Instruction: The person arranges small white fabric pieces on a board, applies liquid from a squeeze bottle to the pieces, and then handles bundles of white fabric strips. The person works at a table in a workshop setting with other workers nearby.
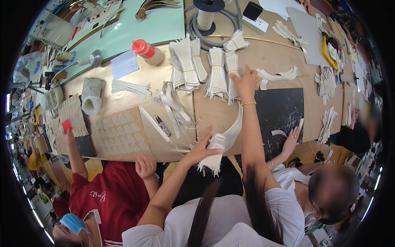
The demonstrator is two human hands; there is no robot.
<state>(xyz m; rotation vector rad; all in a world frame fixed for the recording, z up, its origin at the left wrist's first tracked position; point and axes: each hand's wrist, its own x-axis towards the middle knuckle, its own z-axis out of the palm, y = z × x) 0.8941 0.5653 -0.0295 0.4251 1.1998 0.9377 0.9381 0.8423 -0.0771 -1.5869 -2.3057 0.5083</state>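
Observation:
At the near table edge, my left hand (199, 152) closes its fingers round a bundle of white fabric strips (216, 145). Loose threads hang from the bundle's lower end, and a long pale strip (234, 125) curves up and away from it. Farther out, my right hand (246, 84) is stretched over the table with fingers apart. Its thumb side lies against a tied bundle of white strips (231, 70), but no grip on it shows. Left of that stand more tied bundles (217, 68) and a wider group of bundles (185, 61).
A black board (284, 111) lies right of my right forearm, with a co-worker's hand (291, 142) on it. To the left, a person in red sits by a sheet of small pale pieces (121, 131). A red-capped bottle (147, 52) and a thread spool (205, 18) stand farther back.

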